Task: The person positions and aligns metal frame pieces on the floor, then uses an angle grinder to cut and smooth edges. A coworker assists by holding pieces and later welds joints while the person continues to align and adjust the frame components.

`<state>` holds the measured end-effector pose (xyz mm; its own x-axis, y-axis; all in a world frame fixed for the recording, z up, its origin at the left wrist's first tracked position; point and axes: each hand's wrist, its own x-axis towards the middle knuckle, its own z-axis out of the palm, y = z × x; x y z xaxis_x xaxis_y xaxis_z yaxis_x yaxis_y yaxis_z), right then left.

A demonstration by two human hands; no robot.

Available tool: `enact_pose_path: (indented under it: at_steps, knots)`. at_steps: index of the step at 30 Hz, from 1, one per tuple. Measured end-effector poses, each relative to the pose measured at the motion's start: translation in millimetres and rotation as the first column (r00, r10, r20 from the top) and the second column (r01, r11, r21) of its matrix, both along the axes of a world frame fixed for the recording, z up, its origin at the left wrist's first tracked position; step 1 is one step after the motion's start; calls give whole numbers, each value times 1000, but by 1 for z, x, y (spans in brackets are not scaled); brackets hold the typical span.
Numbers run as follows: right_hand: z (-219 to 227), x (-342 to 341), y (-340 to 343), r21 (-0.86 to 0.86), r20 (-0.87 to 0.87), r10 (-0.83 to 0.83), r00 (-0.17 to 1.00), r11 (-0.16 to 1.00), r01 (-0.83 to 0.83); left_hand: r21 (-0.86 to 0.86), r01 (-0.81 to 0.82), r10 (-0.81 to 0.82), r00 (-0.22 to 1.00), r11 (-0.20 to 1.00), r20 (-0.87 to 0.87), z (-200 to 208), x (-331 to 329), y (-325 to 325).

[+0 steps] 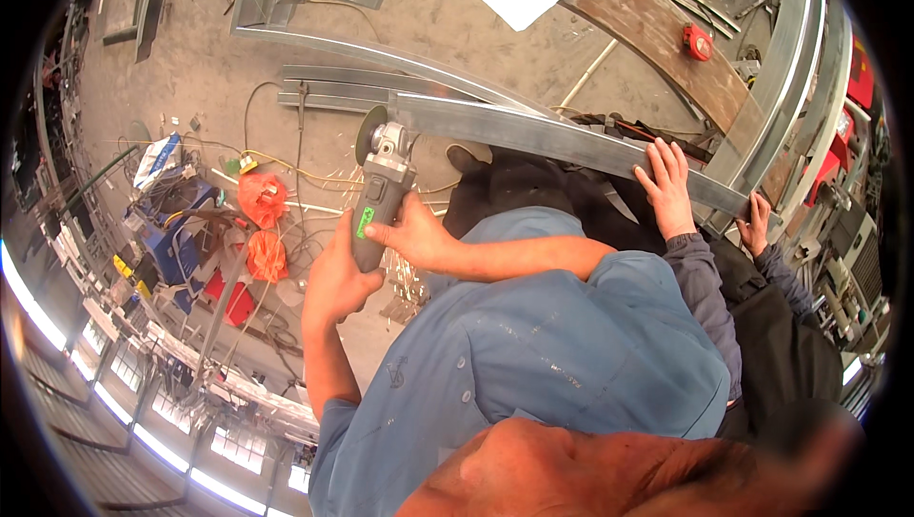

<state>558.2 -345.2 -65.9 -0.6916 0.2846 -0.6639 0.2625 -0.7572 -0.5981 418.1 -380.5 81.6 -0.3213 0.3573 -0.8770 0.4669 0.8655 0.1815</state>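
Left hand (335, 274) is curled around the back of the grinder (379, 188), right hand (419, 233) closed on its body, thumb across the top. Left forearm comes up from below, right one runs sideways across the chest. Grinder's probably hefty, rigid; body's the spot to grab, not the disc (366, 136). It's by the steel bar's (533, 127) left end, can't tell if touching.

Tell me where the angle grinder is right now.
The angle grinder is left of centre in the head view, held in the person's left hand and right hand, its disc close to the left end of a long metal bar.
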Motion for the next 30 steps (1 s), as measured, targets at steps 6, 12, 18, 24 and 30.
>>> enact_pose_path:
  at_steps: [6, 12, 18, 24, 30]
  knots:
    - [1, -8, 1, -20, -59, -123, 991, 992, 122, -28, 11, -11, 1000, 1000, 8, 5, -11, 17]
    - [12, -1, 12, -87, -33, -43, 999, 995, 40, -28, -10, 10, 1000, 1000, -10, 10, -1, 16]
    - [34, 10, 48, -250, -81, 109, 991, 960, -126, -58, -71, 70, 997, 996, -23, 13, 19, 13]
    - [30, 10, 41, -310, -93, 48, 995, 948, -74, -25, -36, 35, 999, 999, -24, 17, 17, 13]
    - [33, 11, 48, -328, -113, 55, 992, 941, -90, -2, -36, 36, 995, 999, -93, 17, 21, 16]
